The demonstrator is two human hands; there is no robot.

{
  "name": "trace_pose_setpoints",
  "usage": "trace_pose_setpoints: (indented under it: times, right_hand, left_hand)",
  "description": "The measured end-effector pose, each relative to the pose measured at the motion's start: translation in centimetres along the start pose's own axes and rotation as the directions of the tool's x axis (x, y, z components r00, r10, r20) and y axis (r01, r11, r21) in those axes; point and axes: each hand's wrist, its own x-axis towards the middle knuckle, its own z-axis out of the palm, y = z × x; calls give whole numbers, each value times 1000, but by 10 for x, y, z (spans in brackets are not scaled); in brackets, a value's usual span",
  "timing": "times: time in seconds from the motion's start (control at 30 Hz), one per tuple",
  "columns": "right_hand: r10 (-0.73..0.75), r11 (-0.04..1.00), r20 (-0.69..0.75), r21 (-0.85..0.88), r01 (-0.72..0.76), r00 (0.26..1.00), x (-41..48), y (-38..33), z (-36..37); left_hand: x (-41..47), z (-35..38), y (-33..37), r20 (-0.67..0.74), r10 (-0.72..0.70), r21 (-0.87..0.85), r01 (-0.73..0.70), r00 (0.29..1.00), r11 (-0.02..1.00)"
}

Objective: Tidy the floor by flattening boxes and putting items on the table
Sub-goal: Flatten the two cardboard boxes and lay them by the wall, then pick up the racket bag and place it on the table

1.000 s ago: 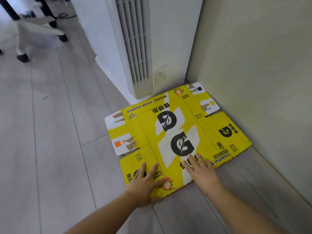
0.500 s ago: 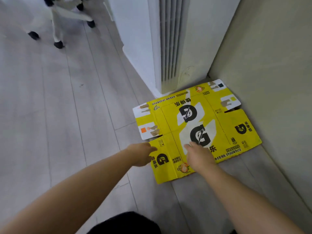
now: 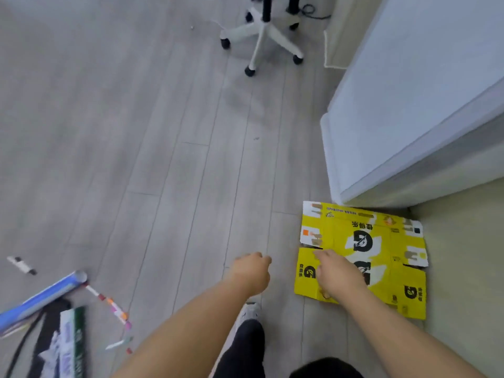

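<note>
- The step in hand looks like finishing the flattening of the box (image 3: 376, 249). It is best done with flat palms pressing along the creases, working from the edge farthest from the unit (image 3: 395, 118) toward it, so trapped folds are pushed out and not bunched.
- The flaps nearest the unit's foot look slightly lifted and probably need a last press. The cardboard is light and springy, so a quick pat may not hold it down.
- The right hand (image 3: 338, 274) is over the box corner farthest from the unit, fingers fairly straight and gripping nothing. Blur hides whether it actually touches the card.
- The left hand (image 3: 252, 270) hangs over bare floor (image 3: 163, 159), farther from the unit than the right hand. Its fingers are loosely curled and empty.
- The box lies on the floor at the unit's foot, its far edge just beside the unit's base. One side runs along the wall (image 3: 463, 255) that the unit stands against.
- It is bright yellow with white end flaps, black "G" logos on white splashes and printed text, opened out into one sheet with visible fold lines.
- Well apart from the unit, a blue roll (image 3: 46, 296) and loose pens (image 3: 109, 304) lie on the floor, likely next for the table.
</note>
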Motion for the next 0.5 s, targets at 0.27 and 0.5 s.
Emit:
trace_pose_setpoints:
  times: [0.27,0.5]
  right_hand:
    - [-334,922,101,-169,347,937,-13,-163,-28]
    - [-503,762,251,-322,562,827,-62,-297,-29]
  left_hand:
    - [-117,13,-107,-40,-333,-352,299,942,887]
    - [-250,71,-188,-10,-607,-607,477,795,635]
